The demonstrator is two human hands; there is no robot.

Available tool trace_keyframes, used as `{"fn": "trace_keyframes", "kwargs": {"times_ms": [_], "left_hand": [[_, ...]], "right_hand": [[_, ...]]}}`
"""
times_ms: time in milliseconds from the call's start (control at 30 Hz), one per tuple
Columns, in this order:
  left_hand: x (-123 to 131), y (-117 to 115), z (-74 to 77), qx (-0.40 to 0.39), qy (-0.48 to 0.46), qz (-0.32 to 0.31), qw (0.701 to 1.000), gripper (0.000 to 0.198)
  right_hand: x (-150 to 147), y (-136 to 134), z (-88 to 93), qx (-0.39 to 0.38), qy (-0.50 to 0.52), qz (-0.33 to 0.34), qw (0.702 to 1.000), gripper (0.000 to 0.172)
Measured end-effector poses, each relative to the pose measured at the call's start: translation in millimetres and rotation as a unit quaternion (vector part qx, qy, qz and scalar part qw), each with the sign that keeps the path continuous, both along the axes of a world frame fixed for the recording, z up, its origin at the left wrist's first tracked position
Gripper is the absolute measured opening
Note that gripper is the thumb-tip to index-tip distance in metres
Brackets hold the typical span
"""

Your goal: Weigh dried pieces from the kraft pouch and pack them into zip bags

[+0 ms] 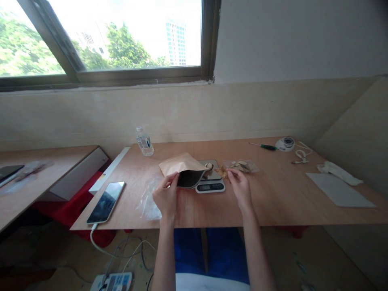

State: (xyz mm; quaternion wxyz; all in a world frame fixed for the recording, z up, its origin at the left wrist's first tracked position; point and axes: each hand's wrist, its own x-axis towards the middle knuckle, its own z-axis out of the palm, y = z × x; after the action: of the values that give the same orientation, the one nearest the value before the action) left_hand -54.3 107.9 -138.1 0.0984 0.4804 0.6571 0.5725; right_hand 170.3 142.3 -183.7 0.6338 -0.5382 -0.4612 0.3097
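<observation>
My left hand (167, 194) is closed on the edge of a brown kraft paper pouch (182, 163). The pouch's dark-lined mouth gapes toward me. Between the fingertips of my right hand (241, 186) is a yellowish-brown dried piece (222, 171), its exact kind unclear. This piece is at the right edge of a small kitchen scale (218, 186) with a display at its front. Pale and brown dried slices (209, 166) lie on the scale's plate, partly hidden by the pouch. Behind my right hand, a clear plastic bag (252, 165) has more pale slices on it or in it.
A crumpled clear bag (150, 204) lies beside my left hand. Around the table (281, 194) are a charging phone (106, 202), a water bottle (145, 143), a screwdriver (268, 147), a dome camera (285, 144) and a white sheet (339, 192). A power strip (112, 281) is on the floor.
</observation>
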Motion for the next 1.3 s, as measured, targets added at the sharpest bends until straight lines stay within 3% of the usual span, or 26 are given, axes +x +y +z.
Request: {"fn": "trace_keyframes", "kwargs": {"times_ms": [200, 400, 500, 633, 700, 800, 867, 900, 1100, 1300], "left_hand": [[-1, 3, -0.6, 0.007, 0.011, 0.008, 1.000, 0.020], [-3, 6, 4.0, 0.007, 0.021, 0.016, 1.000, 0.020], [-3, 6, 4.2, 0.010, 0.024, 0.017, 1.000, 0.020], [-3, 5, 2.0, 0.021, 0.029, 0.005, 0.999, 0.019], [-2, 5, 0.6, 0.026, 0.034, -0.002, 0.999, 0.019], [0, 5, -1.7, 0.029, 0.039, 0.000, 0.999, 0.018], [0, 5, -3.2, 0.028, 0.042, 0.007, 0.999, 0.019], [0, 5, -3.7, 0.028, 0.042, 0.010, 0.999, 0.019], [-3, 3, -7.7, 0.036, 0.038, 0.002, 0.999, 0.019], [-1, 2, -20.1, 0.065, 0.031, 0.006, 0.997, 0.016]], "right_hand": [[9, 43, -35.0, -0.029, -0.167, 0.056, 0.984, 0.033], [1, 68, -36.4, -0.026, -0.235, 0.054, 0.970, 0.025], [1, 68, -28.5, -0.002, -0.258, -0.007, 0.966, 0.021], [-8, 40, -0.8, 0.148, -0.261, -0.064, 0.952, 0.021], [-22, 17, 18.5, 0.214, -0.256, -0.011, 0.943, 0.021], [-52, -13, 42.7, 0.237, -0.296, 0.164, 0.911, 0.028], [-74, -25, 51.4, 0.230, -0.340, 0.253, 0.876, 0.031], [-84, -27, 53.6, 0.215, -0.363, 0.264, 0.867, 0.030], [-121, -22, 57.6, 0.020, -0.471, 0.211, 0.856, 0.026], [-133, -5, 56.5, -0.031, -0.567, 0.259, 0.781, 0.035]]}}
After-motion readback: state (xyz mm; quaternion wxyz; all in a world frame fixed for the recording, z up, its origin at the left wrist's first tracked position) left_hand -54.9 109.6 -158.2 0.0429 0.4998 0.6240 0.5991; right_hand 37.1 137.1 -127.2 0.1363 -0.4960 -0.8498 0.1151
